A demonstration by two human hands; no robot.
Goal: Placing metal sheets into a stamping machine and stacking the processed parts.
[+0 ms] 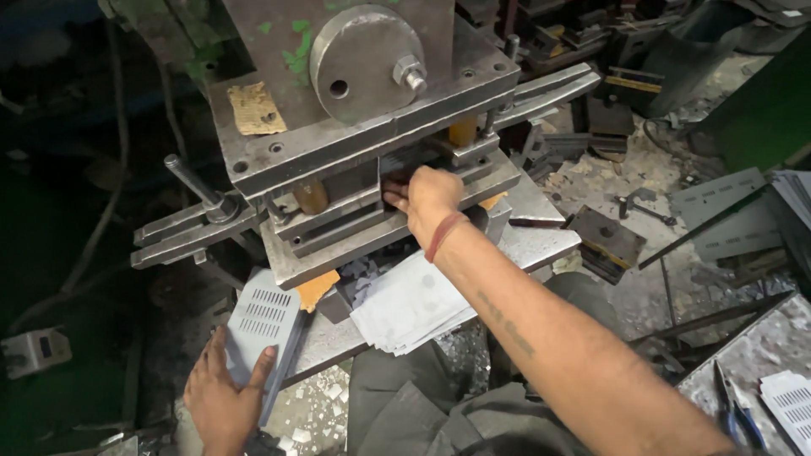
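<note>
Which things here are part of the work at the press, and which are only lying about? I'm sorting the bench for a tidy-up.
In use:
- right hand reaching into the press die
- left hand on a slotted grey plate
- stack of grey sheets under the die

Lying about:
- pliers
- perforated plates on the floor
- metal block
- slotted plate at lower right

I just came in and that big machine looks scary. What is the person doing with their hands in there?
A person sits at a heavy metal press. Their right hand reaches into the gap between the press plates. Their left hand rests on a slotted grey metal sheet at the low left. A stack of flat grey sheets lies under the right arm, and metal scraps litter the floor.
</note>
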